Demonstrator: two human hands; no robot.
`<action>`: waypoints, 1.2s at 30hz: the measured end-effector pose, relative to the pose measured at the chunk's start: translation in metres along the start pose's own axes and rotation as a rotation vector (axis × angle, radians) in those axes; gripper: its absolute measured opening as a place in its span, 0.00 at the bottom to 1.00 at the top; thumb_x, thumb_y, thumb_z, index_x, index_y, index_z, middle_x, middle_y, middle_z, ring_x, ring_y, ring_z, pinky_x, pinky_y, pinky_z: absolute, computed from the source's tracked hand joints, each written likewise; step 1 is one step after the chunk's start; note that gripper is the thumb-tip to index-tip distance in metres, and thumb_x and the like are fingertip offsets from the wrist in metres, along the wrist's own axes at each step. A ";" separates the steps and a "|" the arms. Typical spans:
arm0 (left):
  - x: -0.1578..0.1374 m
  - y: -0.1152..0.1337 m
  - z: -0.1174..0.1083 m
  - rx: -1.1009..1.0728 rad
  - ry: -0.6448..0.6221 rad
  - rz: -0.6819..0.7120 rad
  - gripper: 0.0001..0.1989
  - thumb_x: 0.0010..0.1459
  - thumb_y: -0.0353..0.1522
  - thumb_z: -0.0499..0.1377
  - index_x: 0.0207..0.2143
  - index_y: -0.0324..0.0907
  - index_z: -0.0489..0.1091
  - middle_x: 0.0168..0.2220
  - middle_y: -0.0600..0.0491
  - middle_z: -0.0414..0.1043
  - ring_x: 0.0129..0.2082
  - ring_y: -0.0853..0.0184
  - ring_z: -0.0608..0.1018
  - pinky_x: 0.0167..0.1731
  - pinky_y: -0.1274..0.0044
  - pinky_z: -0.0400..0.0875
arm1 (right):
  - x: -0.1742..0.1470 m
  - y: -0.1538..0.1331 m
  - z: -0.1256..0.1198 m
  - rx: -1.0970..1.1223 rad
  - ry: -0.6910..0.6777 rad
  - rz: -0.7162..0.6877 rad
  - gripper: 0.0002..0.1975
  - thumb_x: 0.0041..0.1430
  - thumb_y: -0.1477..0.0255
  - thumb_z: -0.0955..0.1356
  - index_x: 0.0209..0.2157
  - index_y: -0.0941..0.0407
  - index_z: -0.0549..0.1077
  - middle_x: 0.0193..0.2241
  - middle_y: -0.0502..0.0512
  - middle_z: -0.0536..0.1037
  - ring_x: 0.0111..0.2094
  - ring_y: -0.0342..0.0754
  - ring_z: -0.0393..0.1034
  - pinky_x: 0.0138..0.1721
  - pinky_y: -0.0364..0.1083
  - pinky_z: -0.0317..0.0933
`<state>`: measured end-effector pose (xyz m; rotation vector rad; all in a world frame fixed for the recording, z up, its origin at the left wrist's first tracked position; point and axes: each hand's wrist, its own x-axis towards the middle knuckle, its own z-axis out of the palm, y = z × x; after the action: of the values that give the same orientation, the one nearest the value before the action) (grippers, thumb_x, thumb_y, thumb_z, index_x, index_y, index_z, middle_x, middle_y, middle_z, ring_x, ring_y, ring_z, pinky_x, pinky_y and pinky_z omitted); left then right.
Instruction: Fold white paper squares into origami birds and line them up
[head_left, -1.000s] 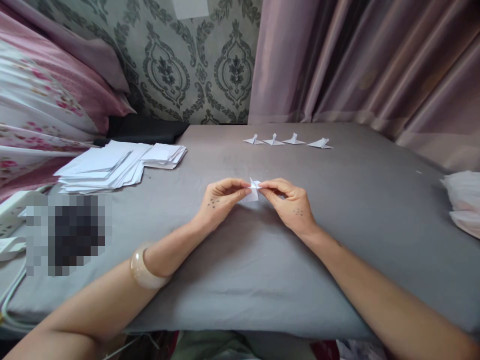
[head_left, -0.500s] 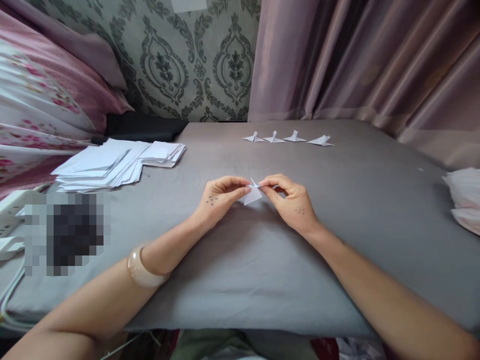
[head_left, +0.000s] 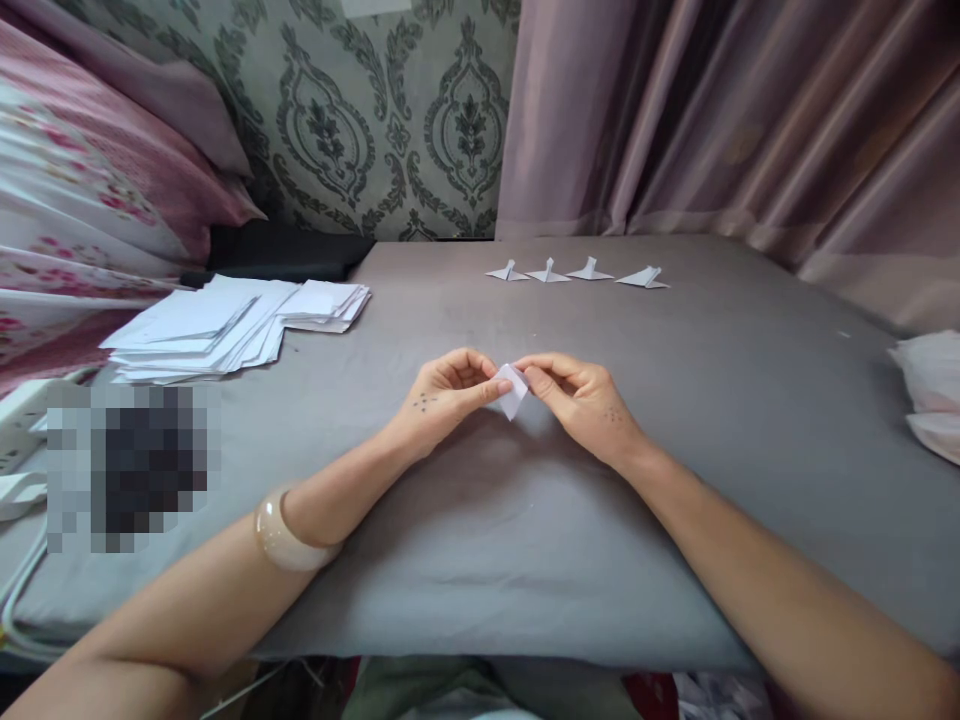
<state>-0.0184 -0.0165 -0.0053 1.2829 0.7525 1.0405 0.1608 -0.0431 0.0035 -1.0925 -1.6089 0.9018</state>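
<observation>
Between my hands, above the middle of the grey cloth [head_left: 480, 560], is a small folded white paper [head_left: 514, 396] shaped like a diamond. My left hand [head_left: 450, 398] pinches its left side, thumb on the face toward me. Thumb and fingers of my right hand [head_left: 585, 400] close on its upper right edge. Both hands are shut on the paper, and their fingertips cover part of it. Farther back stand several folded white paper figures in a row, among them a paper figure [head_left: 590, 270] with an upright point and flat wings.
At the left lies a stack of white paper sheets [head_left: 202, 335], with a smaller paper pile [head_left: 322, 305] beside it. A black cloth [head_left: 292, 255] is behind them. A white power strip [head_left: 26, 420] and a blurred-out dark object [head_left: 154, 465] occupy the left edge. Whitish plastic [head_left: 934, 385] sits far right.
The folded paper has turned, so a flat diamond face shows where a thin upright point stuck up before. My fingers have shifted their hold slightly on both sides.
</observation>
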 end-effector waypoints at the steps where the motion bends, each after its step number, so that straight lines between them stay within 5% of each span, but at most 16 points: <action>1: 0.000 0.000 0.001 -0.013 0.021 -0.009 0.12 0.47 0.33 0.68 0.29 0.38 0.68 0.29 0.54 0.73 0.31 0.72 0.74 0.35 0.78 0.67 | 0.000 -0.001 0.000 0.030 -0.002 0.025 0.11 0.61 0.63 0.65 0.36 0.54 0.77 0.35 0.53 0.79 0.38 0.46 0.73 0.42 0.46 0.65; 7: 0.001 -0.004 0.000 -0.073 0.081 -0.009 0.14 0.47 0.32 0.69 0.32 0.39 0.67 0.29 0.56 0.73 0.30 0.73 0.74 0.34 0.79 0.67 | -0.001 0.005 0.006 0.116 0.017 0.086 0.14 0.52 0.64 0.72 0.40 0.55 0.74 0.38 0.55 0.79 0.39 0.48 0.73 0.43 0.49 0.67; 14: -0.002 -0.002 0.001 -0.010 -0.024 -0.095 0.14 0.50 0.35 0.67 0.38 0.38 0.72 0.36 0.52 0.75 0.35 0.69 0.75 0.39 0.76 0.67 | -0.001 0.005 0.007 0.149 0.032 0.141 0.11 0.52 0.66 0.71 0.38 0.55 0.74 0.36 0.54 0.79 0.38 0.47 0.74 0.42 0.48 0.67; 23: -0.001 -0.006 -0.007 0.167 -0.177 -0.268 0.16 0.44 0.35 0.70 0.34 0.39 0.70 0.23 0.59 0.69 0.23 0.74 0.70 0.25 0.81 0.61 | 0.000 0.009 0.006 0.103 -0.063 0.237 0.17 0.49 0.68 0.73 0.42 0.54 0.72 0.31 0.50 0.76 0.29 0.43 0.71 0.32 0.45 0.66; 28: 0.001 -0.005 -0.005 -0.081 0.014 -0.291 0.13 0.45 0.33 0.69 0.31 0.37 0.71 0.28 0.55 0.72 0.28 0.74 0.73 0.31 0.81 0.65 | 0.004 0.008 0.003 0.189 0.130 0.225 0.18 0.54 0.59 0.70 0.41 0.56 0.71 0.36 0.54 0.76 0.34 0.45 0.71 0.35 0.45 0.66; 32: 0.004 -0.005 -0.004 -0.277 0.115 -0.296 0.13 0.43 0.29 0.70 0.30 0.38 0.70 0.32 0.55 0.73 0.33 0.73 0.74 0.37 0.80 0.66 | 0.002 0.006 0.006 0.167 0.031 0.257 0.19 0.51 0.58 0.71 0.41 0.56 0.72 0.38 0.55 0.77 0.36 0.45 0.71 0.37 0.46 0.65; 36: 0.003 -0.005 -0.003 -0.306 0.084 -0.294 0.13 0.43 0.28 0.70 0.29 0.38 0.69 0.31 0.55 0.73 0.33 0.73 0.74 0.37 0.79 0.66 | -0.001 0.006 0.014 0.139 0.008 0.219 0.17 0.51 0.60 0.72 0.39 0.55 0.74 0.34 0.54 0.78 0.35 0.46 0.72 0.37 0.46 0.65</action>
<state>-0.0190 -0.0121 -0.0099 0.8427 0.7845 0.9309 0.1493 -0.0427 -0.0058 -1.1873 -1.4154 1.1345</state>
